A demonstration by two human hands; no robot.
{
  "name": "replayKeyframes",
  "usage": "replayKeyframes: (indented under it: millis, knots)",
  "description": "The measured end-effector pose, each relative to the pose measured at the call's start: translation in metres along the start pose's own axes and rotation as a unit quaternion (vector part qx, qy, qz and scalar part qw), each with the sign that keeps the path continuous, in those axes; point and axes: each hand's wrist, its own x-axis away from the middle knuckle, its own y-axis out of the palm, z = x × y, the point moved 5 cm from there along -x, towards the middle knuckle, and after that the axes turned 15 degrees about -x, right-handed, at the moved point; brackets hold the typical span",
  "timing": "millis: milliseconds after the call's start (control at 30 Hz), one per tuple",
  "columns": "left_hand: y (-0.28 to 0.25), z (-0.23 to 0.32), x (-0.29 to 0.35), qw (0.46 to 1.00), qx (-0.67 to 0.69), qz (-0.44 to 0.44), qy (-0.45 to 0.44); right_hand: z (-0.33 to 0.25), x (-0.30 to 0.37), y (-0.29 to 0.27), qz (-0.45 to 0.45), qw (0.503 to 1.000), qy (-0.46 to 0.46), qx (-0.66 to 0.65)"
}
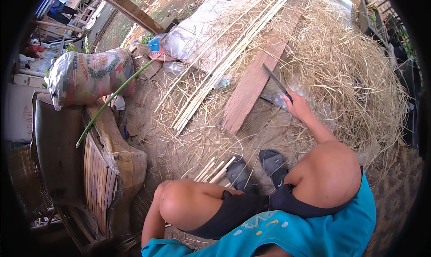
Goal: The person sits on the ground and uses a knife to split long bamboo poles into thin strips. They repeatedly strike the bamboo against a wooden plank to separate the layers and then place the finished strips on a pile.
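Observation:
My right hand is closed round the dark handle of a long knife. Its blade points up and left, with the tip over a reddish-brown wooden plank. My left arm comes down beside my left knee, which hides the hand. Several short pale strips lie beside my left sandal. Left of the plank, long thin split strips, probably bamboo, stretch away across the ground.
A large heap of fine shavings spreads to the right. At the left stand a stuffed sack and a worn chair with a slatted seat; a green pole leans across them. A wooden post slants at the back.

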Motion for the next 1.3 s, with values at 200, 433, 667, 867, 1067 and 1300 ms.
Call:
replayKeyframes:
  millis: [200,433,667,867,1067,1300]
  knots:
    - [-0.101,-0.011,-0.119,0.976,-0.201,0.066,0.054,-0.012,0.029,0.05,-0.03,0.996,0.023,-0.082]
    - [-0.223,0.141,-0.31,0.958,-0.118,0.194,0.174,-0.004,0.051,0.047,-0.02,0.993,0.041,-0.104]
    - [-0.173,0.265,-0.382,0.945,-0.033,0.308,0.11,0.01,0.056,0.048,-0.004,0.993,0.029,-0.112]
    - [-0.191,0.269,-0.374,0.953,-0.069,0.28,0.089,0.02,0.059,0.046,0.0,0.992,0.028,-0.119]
    - [-0.292,0.234,-0.274,0.829,0.046,0.55,0.087,0.009,0.06,0.053,-0.001,0.99,0.043,-0.133]
    - [-0.337,0.176,-0.236,0.906,0.184,0.361,0.119,-0.002,0.061,0.06,-0.029,0.977,0.096,-0.188]
